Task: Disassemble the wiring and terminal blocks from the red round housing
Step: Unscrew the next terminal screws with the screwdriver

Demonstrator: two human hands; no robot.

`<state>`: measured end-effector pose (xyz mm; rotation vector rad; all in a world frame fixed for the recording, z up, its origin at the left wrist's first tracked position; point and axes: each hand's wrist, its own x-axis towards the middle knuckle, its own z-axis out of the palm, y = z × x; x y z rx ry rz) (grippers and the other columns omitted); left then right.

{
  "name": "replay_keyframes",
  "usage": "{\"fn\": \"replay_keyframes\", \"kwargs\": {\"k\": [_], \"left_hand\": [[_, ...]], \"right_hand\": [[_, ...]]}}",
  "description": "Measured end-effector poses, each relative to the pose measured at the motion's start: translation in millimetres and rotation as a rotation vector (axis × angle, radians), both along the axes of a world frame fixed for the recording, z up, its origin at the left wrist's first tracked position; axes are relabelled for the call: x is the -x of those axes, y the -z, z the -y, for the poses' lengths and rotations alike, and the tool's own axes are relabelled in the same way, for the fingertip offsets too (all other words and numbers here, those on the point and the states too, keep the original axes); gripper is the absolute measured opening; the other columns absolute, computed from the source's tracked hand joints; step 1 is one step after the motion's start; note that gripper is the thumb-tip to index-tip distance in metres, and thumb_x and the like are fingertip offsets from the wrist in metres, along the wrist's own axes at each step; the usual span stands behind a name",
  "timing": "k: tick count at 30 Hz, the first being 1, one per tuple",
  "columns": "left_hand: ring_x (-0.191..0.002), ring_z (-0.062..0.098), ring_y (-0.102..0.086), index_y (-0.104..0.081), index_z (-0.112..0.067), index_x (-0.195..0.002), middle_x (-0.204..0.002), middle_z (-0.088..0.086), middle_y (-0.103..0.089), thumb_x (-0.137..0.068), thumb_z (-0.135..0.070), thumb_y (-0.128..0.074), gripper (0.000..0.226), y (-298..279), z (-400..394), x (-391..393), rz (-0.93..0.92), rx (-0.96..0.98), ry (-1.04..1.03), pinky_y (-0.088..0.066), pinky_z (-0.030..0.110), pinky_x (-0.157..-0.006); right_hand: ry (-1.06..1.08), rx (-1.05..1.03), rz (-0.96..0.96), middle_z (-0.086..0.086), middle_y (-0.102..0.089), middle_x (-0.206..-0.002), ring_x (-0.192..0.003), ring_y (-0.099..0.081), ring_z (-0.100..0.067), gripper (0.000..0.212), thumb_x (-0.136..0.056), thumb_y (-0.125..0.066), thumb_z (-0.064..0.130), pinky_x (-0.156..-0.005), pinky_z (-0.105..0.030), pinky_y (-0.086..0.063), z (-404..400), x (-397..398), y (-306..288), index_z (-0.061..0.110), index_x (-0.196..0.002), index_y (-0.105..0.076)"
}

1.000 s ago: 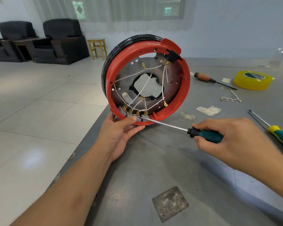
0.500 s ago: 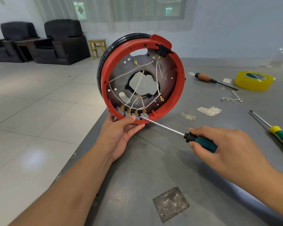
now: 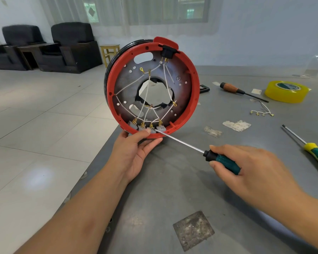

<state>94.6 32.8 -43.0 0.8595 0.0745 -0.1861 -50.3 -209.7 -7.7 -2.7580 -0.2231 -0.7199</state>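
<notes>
Prying at the terminal blocks (image 3: 147,127) now: the screwdriver (image 3: 222,160) tip sits at six o'clock inside the housing (image 3: 195,92), upright on the tabletop (image 3: 173,180). The right hand (image 3: 250,171) grips the handle; the left hand (image 3: 134,153) cups the rim, thumb pressing. Best to lever gently, sparing the wires (image 3: 165,74). Count: four blocks, three screwdrivers, one tape roll (image 3: 286,91).

No legible text, brand or number can be made out. Markings on the yellow tape roll (image 3: 286,91) core label and the small black box (image 3: 204,88) are too blurred to be read.
</notes>
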Motion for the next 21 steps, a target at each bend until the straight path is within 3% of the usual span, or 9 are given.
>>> {"fn": "replay_keyframes", "kwargs": {"k": [6,14,21], "left_hand": [[-0.103,0.045,-0.075,-0.050,-0.002,-0.140,-0.106,0.026,-0.077,-0.095,0.011,-0.063,0.049,-1.0,1.1,3.0,0.047,-0.065,0.031,-0.065,0.049,-0.080],[-0.101,0.045,-0.076,-0.051,-0.005,-0.138,-0.103,0.026,-0.077,-0.094,0.011,-0.064,0.049,-1.5,0.2,2.5,0.011,-0.032,0.035,-0.065,0.047,-0.076],[-0.102,0.045,-0.076,-0.051,-0.001,-0.138,-0.102,0.028,-0.076,-0.095,0.010,-0.064,0.047,-0.3,0.1,2.3,0.010,-0.002,0.006,-0.065,0.049,-0.078]], "right_hand": [[0.008,-0.007,-0.071,0.016,-0.075,-0.095,-0.083,-0.069,-0.022,0.034,-0.084,-0.061,0.045,-0.064,-0.041,-0.056,10.6,-3.7,-17.0,0.037,-0.114,-0.074],[-0.005,0.058,0.041,0.009,-0.075,-0.088,-0.078,-0.070,-0.024,0.030,-0.082,-0.074,0.031,-0.054,-0.040,-0.056,12.0,-4.0,-3.7,0.027,-0.112,-0.076],[-0.009,0.040,0.098,0.009,-0.074,-0.084,-0.074,-0.070,-0.023,0.029,-0.083,-0.074,0.032,-0.050,-0.042,-0.056,4.9,-3.6,8.3,0.025,-0.111,-0.076]]}}
